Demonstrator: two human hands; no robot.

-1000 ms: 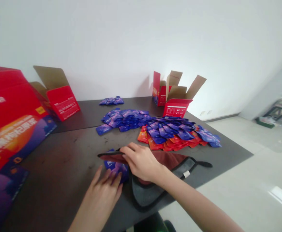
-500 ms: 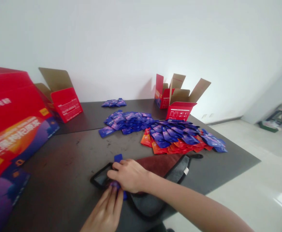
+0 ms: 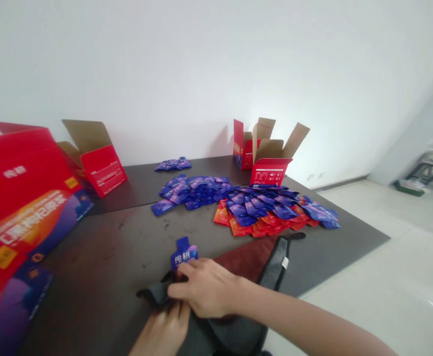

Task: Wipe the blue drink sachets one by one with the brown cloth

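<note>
A blue sachet with white Chinese lettering (image 3: pixel 184 254) stands upright out of a fold of a grey towel with a maroon side (image 3: pixel 234 329). Its lower end is hidden in the cloth. My right hand (image 3: pixel 205 288) lies across the bunched towel, its fingers closed on the cloth just below the sachet. My left hand (image 3: pixel 162 332) sits partly under the right hand and also grips the towel. Its fingers are partly hidden by the cloth. The maroon side of the towel (image 3: pixel 246 259) spreads out beyond my hands on the dark table (image 3: pixel 101 242).
Many blue and orange sachets lie in piles (image 3: pixel 268 210) (image 3: pixel 194 193) (image 3: pixel 172 164) at the table's far side. Open red cartons (image 3: pixel 270 170) (image 3: pixel 243 146) (image 3: pixel 103 170) stand along the wall. A large red printed box (image 3: pixel 19 198) fills the left side. The table's right edge drops to a pale floor (image 3: pixel 350 277).
The sachet now shows more fully above my hands. The towel has been gathered up around it and drawn nearer to me, covering the black-edged part seen earlier.
</note>
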